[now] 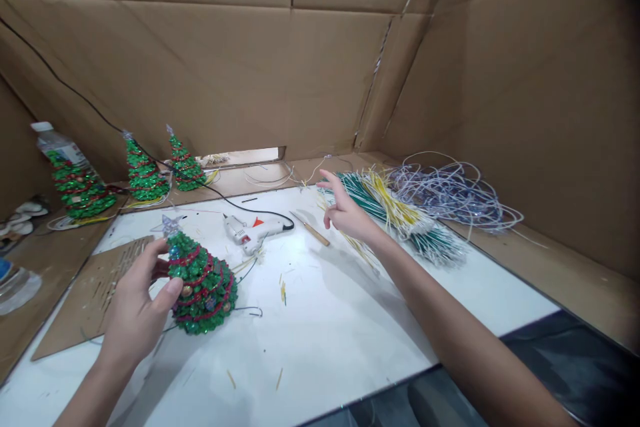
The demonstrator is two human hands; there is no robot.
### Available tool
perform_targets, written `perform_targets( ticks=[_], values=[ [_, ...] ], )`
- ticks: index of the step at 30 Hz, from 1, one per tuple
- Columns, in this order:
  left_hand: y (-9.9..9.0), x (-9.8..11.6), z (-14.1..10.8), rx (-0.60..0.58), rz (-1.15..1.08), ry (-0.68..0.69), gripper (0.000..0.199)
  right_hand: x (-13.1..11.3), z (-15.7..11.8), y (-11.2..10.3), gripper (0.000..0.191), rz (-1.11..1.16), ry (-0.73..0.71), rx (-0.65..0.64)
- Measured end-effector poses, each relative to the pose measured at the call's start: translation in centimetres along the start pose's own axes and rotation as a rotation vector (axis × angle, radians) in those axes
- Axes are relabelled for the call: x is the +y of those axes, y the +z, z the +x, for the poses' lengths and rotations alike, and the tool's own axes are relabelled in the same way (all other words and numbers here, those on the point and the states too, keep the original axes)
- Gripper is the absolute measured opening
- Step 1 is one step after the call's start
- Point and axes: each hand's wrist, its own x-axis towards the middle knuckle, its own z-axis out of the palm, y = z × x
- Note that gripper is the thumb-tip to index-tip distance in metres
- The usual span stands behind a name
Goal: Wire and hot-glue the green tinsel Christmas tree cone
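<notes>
My left hand (143, 297) is wrapped around the side of a small beaded Christmas tree (203, 287), green with red garlands and a clear star on top. The tree stands nearly upright on the white board, and a dark wire sticks out at its base. Over the back right of the board, my right hand (345, 207) is raised with its fingers apart and nothing in them. Bundles of green wires (360, 193) and yellow wires (393, 200) lie right beside it. Just left of that hand is a wooden-handled awl (313, 230).
A white hot glue gun (255, 230) with a black cord lies mid-board. Three more beaded trees (145, 170) and a plastic bottle (63, 147) stand back left. A tangle of light strings (445, 190) lies right. A cardboard sheet (65, 327) is at left; cardboard walls (225, 73) enclose the board.
</notes>
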Motion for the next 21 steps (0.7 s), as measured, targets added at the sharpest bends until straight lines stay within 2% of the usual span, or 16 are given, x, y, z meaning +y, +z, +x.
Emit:
perform_targets(
  ticks=[2,5,7,13,17,21],
  values=[
    [0.0,-0.2,0.0,0.002,-0.014,0.014,0.044,-0.3,-0.2,0.3,0.081,-0.112,-0.070,-0.037],
    [0.0,-0.4,-0.1,-0.001,-0.032,0.038,0.042,-1.0,-0.6,1.0,0.048,-0.177,-0.119,-0.046],
    [0.1,-0.4,-0.1,0.006,-0.027,0.062,0.041,-1.7,-1.0,1.6,0.032,-0.191,-0.130,-0.029],
    [0.1,0.1,-0.1,0.032,0.007,0.112,0.041,-3.6,-2.7,3.9,0.025,-0.154,-0.201,-0.010],
    [0.1,0.1,-0.1,0.051,0.035,0.144,0.041,-4.9,-4.2,5.7,0.019,-0.102,-0.246,-0.066],
    [0.0,0.1,-0.1,0.059,0.008,0.162,0.037,-6.1,-5.7,7.6,0.014,-0.111,-0.389,-0.066]
  ],
)
